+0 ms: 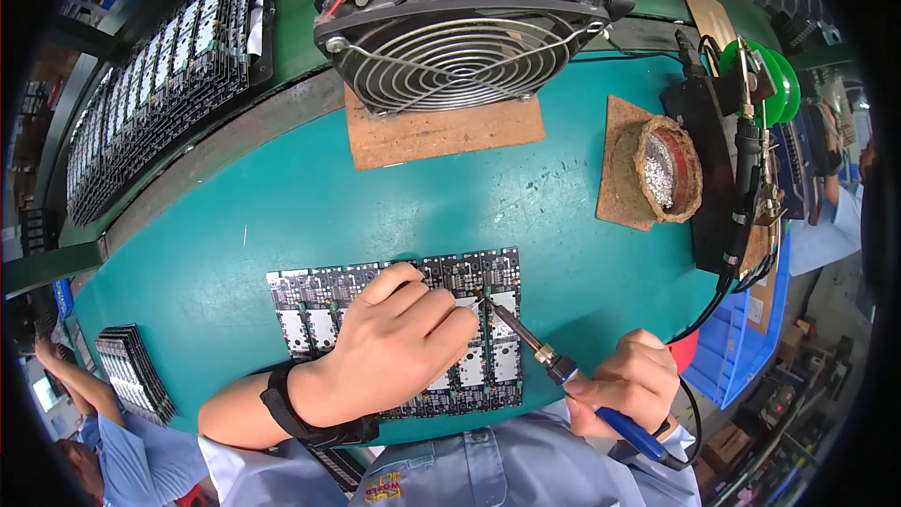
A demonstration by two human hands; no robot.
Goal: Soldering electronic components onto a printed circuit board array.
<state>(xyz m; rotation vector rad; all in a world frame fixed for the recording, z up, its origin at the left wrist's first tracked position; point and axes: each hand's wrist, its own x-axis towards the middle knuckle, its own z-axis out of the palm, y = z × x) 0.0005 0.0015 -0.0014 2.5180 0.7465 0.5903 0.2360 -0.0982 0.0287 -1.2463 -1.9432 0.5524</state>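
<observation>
I see my left hand lying flat, fingers curled, pressing on the circuit board panel, a dark glossy rectangle with white patches, flat on the smooth teal tabletop. My right hand, just right of the panel, has its grip closed around the blue handle of a soldering iron; its thin metal tip touches the panel's upper middle. Beyond the panel stands a round wire-grilled fan on rough brown board.

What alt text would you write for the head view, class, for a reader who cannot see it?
A right hand holds a soldering iron with its tip on a circuit board panel; the left hand rests on the panel. Behind, on the green bench, stands a fan.
</observation>
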